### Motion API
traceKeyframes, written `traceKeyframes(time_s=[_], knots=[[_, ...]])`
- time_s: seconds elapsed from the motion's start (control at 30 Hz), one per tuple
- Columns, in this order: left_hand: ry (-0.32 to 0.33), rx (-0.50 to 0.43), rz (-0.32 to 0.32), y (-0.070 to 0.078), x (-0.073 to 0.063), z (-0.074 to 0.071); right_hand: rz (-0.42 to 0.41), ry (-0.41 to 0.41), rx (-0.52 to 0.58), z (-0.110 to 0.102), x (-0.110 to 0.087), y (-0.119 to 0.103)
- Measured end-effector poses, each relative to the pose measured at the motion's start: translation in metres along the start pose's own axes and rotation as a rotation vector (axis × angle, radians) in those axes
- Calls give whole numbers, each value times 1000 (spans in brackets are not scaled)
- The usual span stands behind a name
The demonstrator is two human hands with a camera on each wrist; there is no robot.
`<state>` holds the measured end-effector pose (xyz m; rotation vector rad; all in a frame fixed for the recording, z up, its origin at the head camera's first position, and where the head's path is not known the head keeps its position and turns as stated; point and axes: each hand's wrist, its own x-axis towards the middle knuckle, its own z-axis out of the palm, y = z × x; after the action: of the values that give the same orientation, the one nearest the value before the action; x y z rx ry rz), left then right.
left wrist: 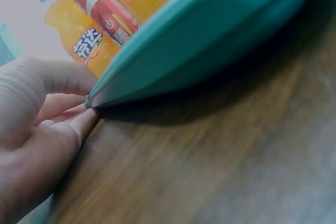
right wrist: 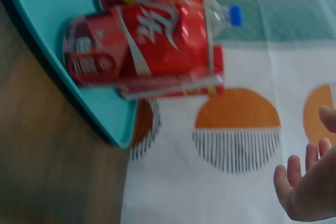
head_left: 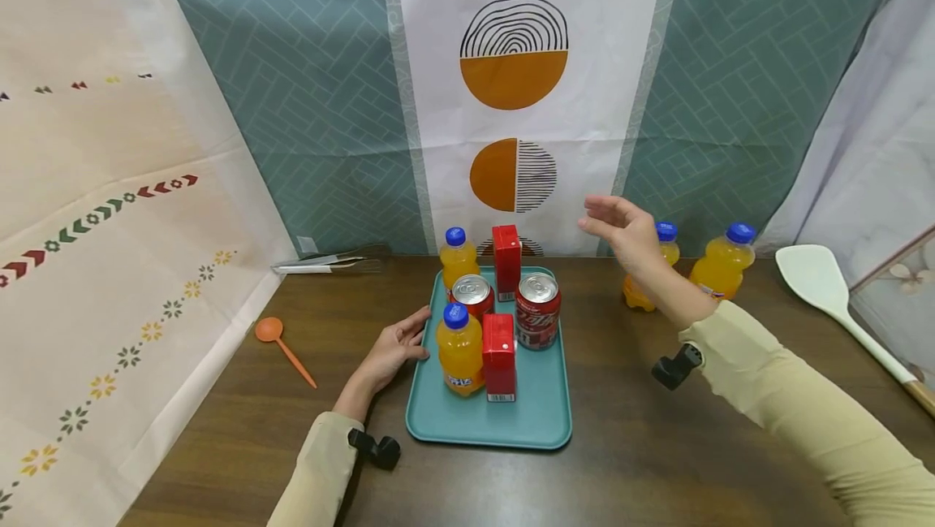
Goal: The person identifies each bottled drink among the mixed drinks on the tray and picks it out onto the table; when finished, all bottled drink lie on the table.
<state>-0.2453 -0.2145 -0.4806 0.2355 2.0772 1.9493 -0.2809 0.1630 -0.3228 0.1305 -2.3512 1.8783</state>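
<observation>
My left hand (head_left: 394,346) pinches the left rim of a teal tray (head_left: 526,423) between thumb and fingers; the left wrist view shows this hand (left wrist: 37,124) at the tray's edge (left wrist: 210,40). On the tray stand two orange soda bottles (head_left: 460,352) with blue caps, two red drink cartons (head_left: 500,356) and two red soda cans (head_left: 538,317). My right hand (head_left: 626,233) is raised in the air behind and right of the tray, fingers loosely bent, holding nothing. In the right wrist view, that hand (right wrist: 314,184) is apart from the near can (right wrist: 142,40).
Two more orange soda bottles (head_left: 719,267) stand at the back right, one partly behind my right forearm. A white spatula (head_left: 814,275) leans at the far right. An orange spoon (head_left: 270,330) and white-handled utensils (head_left: 314,267) lie left on the wooden table (head_left: 628,462).
</observation>
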Motion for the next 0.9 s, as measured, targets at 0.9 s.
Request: traceKeyframes(time_s=[0.9], knots=[[-16, -9, 28, -3, -1, -1, -16, -283, -71, 127, 12, -4]])
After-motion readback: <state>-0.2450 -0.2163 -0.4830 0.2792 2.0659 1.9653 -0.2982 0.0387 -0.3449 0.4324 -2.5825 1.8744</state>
